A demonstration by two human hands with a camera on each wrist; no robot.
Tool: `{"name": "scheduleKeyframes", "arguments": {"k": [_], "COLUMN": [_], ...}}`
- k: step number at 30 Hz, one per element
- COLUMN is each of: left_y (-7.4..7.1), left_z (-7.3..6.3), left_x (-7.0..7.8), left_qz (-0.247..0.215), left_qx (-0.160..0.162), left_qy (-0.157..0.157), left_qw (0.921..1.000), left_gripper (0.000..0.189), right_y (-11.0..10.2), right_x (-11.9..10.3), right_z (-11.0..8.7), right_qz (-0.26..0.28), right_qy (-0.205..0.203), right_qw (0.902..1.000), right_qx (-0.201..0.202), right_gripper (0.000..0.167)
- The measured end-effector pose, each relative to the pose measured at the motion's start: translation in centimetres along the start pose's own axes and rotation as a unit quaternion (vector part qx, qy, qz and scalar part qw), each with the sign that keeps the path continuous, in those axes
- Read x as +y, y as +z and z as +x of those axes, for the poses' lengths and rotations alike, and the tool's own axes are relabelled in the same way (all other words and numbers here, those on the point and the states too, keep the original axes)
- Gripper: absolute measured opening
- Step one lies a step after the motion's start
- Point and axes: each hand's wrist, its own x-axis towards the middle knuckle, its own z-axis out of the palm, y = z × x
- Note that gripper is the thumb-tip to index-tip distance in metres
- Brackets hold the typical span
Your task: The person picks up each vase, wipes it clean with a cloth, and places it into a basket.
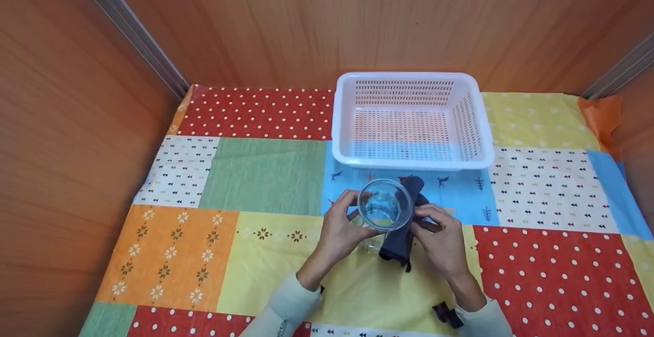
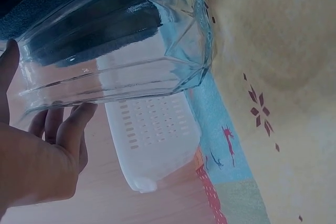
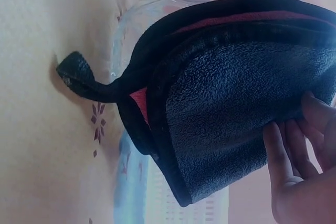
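A clear glass with a round rim and faceted base stands between both hands in the head view. My left hand grips it near the rim, thumb on the near side and fingers on the far side. Against the glass's right side hangs a folded dark grey cloth with black edging, a red inner face and a small hanging loop. My right hand pinches this cloth between thumb and fingers. In the left wrist view the cloth shows through the glass.
A white plastic basket with slotted walls stands behind the hands, near the wooden back panel. A patchwork tablecloth covers the table. Wooden panels also rise on the left and right. A small dark object lies beside the right sleeve.
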Motion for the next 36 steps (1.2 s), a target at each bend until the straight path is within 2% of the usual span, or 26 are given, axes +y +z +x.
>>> {"name": "scheduleKeyframes", "arguments": {"k": [9, 17, 28, 36], "left_y": [0.13, 0.23, 0.16, 0.13], "left_z": [-0.14, -0.18, -0.06, -0.04], "left_x": [0.01, -0.12, 0.14, 0.25], "left_qz": [0.007, -0.005, 0.000, 0.010], "left_qx": [0.001, 0.004, -0.003, -0.002], "left_qy": [-0.010, 0.001, -0.019, -0.014], "left_qw": [0.9999, 1.0000, 0.9998, 0.9999], "left_gripper": [0.059, 0.059, 0.060, 0.061], "right_y": [-0.14, -0.11, -0.12, -0.25], "right_x": [-0.04, 0.05, -0.07, 0.21], "right_z": [-0.07, -0.19, 0.06, 0.18], "right_qz": [-0.015, -0.005, -0.019, -0.032], "right_qy": [0.015, 0.004, 0.007, 0.003], "right_qw": [0.9998, 1.0000, 0.9998, 0.9992], "right_qx": [-0.005, 0.006, -0.008, -0.022], "right_gripper": [0.023, 0.023, 0.018, 0.018]}}
